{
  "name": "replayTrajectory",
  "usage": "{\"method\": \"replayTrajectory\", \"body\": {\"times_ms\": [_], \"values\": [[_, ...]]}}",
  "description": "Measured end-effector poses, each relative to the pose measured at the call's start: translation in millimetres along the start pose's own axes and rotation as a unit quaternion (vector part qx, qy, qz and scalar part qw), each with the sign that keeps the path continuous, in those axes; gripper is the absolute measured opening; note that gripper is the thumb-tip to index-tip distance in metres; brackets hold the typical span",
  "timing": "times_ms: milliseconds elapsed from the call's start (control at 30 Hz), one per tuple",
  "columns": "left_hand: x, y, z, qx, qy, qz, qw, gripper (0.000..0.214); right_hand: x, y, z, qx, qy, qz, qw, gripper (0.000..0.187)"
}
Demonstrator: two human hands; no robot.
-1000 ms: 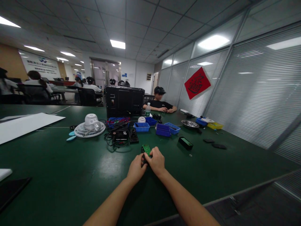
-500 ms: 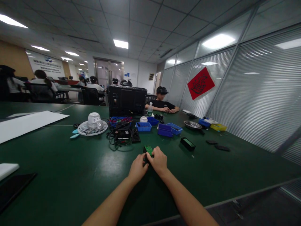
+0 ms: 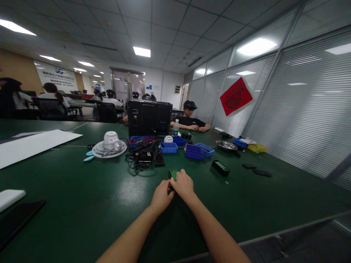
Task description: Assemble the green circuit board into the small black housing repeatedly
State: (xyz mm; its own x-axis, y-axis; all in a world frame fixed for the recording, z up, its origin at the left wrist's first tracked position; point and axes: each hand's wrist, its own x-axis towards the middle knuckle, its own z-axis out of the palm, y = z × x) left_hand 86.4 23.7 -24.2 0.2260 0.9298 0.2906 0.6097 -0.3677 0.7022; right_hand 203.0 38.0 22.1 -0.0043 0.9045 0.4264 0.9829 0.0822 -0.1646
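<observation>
My left hand [image 3: 161, 196] and my right hand [image 3: 183, 185] meet over the green table [image 3: 82, 204], both with fingers curled. Between them they grip a small black part with a green circuit board [image 3: 173, 173] sticking out beyond the fingertips. The black part is mostly hidden by my fingers. Just beyond the board lies a black device with tangled cables [image 3: 142, 157].
A white fan [image 3: 109, 147] lies at the left, blue bins [image 3: 195, 150] and a black box [image 3: 149, 117] stand beyond. A black case [image 3: 220, 167], a metal bowl [image 3: 226, 145] and a yellow tray [image 3: 257, 148] sit to the right. A person [image 3: 190, 120] sits opposite.
My hands keep their grip on the board and stay together. The view has shifted slightly, so the whole scene sits a little further right in the picture.
</observation>
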Motion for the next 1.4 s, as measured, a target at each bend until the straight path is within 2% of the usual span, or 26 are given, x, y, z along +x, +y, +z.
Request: {"method": "replayTrajectory", "body": {"times_ms": [300,467,700,933,1100,1200,1267,1333,1400], "values": [[0,-1,2.4,0.003,0.005,0.007,1.000,0.039,-6,5,5,-0.001,0.020,-0.011,1.000,0.026],[1,-4,2.1,-0.014,0.015,0.006,1.000,0.044,-9,9,7,0.035,0.044,-0.017,0.998,0.024],[6,-13,-5.3,-0.057,0.087,-0.067,0.992,0.041,-11,8,20,0.160,0.011,-0.039,0.986,0.018],[9,-18,-27.0,-0.055,0.149,-0.160,0.974,0.035,-21,-20,26,0.239,-0.013,-0.084,0.967,0.019],[16,-25,-40.1,-0.032,0.155,-0.210,0.965,0.035,-21,-36,32,0.289,-0.032,-0.104,0.951,0.023],[18,-29,-53.5,-0.006,0.160,-0.233,0.959,0.040,-16,-47,43,0.340,-0.063,-0.102,0.933,0.025],[18,-32,-64.9,0.024,0.167,-0.241,0.956,0.041,-12,-57,53,0.399,-0.078,-0.087,0.910,0.025],[16,-34,-76.0,0.054,0.170,-0.251,0.951,0.042,-9,-67,61,0.475,-0.108,-0.046,0.872,0.026],[14,-36,-84.6,0.078,0.165,-0.261,0.948,0.045,-6,-74,67,0.550,-0.159,0.000,0.820,0.027]]}}
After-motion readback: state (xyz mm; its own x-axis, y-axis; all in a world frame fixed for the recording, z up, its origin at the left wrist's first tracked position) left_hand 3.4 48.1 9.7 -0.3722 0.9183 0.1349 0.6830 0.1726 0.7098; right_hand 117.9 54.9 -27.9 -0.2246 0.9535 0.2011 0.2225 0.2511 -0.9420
